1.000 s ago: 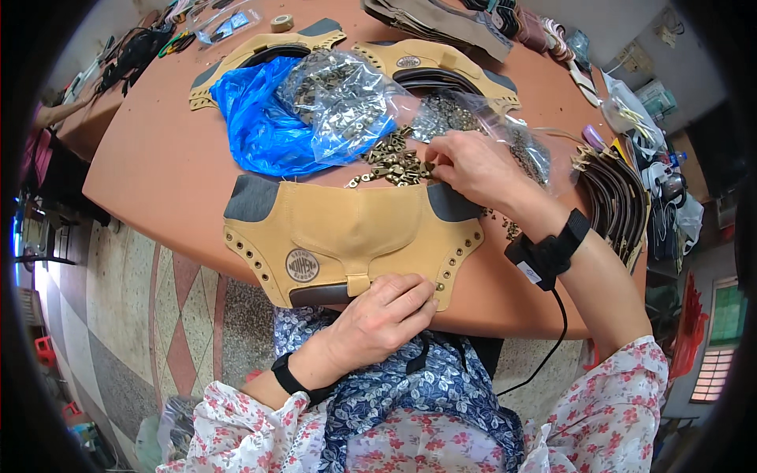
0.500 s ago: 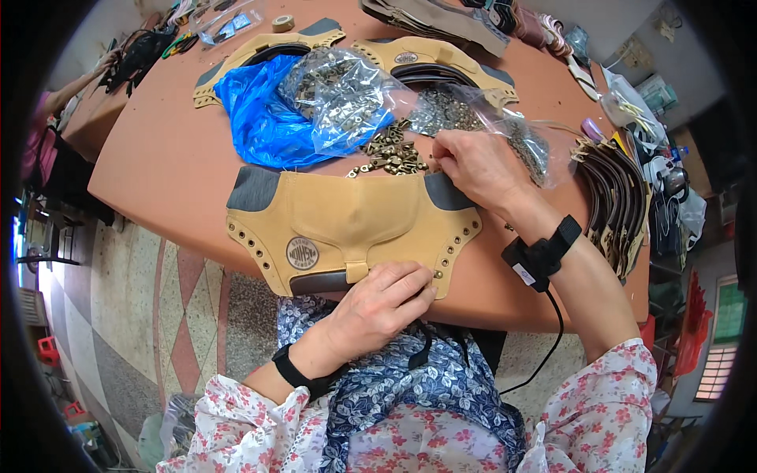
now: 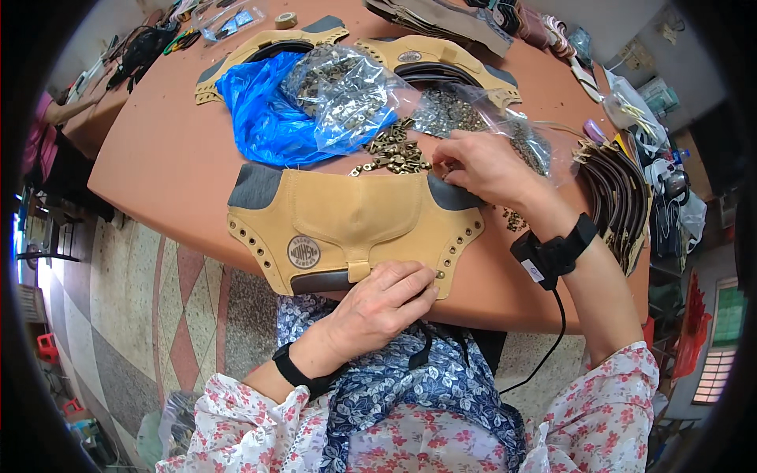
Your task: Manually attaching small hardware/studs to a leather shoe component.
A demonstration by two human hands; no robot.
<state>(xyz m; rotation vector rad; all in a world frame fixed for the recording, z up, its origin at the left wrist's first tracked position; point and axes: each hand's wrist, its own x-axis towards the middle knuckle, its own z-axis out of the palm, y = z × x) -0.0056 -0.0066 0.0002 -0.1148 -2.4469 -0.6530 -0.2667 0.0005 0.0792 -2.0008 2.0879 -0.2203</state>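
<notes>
A tan panel [image 3: 355, 213] with dark grey corners, a round printed badge and rows of eyelets down both sides lies flat at the table's near edge. My left hand [image 3: 386, 299] grips its lower edge beside the right eyelet row; the thumb is hidden. Over the panel's far right corner, my right hand [image 3: 489, 167] has its fingers curled into a pinch. Whatever is between those fingertips is too small to make out. Just left of them is a heap of brass-coloured metal fittings [image 3: 397, 154]. Small loose metal bits [image 3: 514, 221] lie beneath my right wrist.
Beyond the panel sit a blue plastic bag [image 3: 264, 118] and clear bags of metal parts [image 3: 351, 94]. Two similar tan panels [image 3: 465, 59] lie behind. Stacked curved dark strips [image 3: 611, 201] are at the right. A person in pink [image 3: 47, 126] stands far left.
My right hand has shifted slightly right and toward me, uncovering more loose metal bits under the wrist. My left hand keeps its place on the panel.
</notes>
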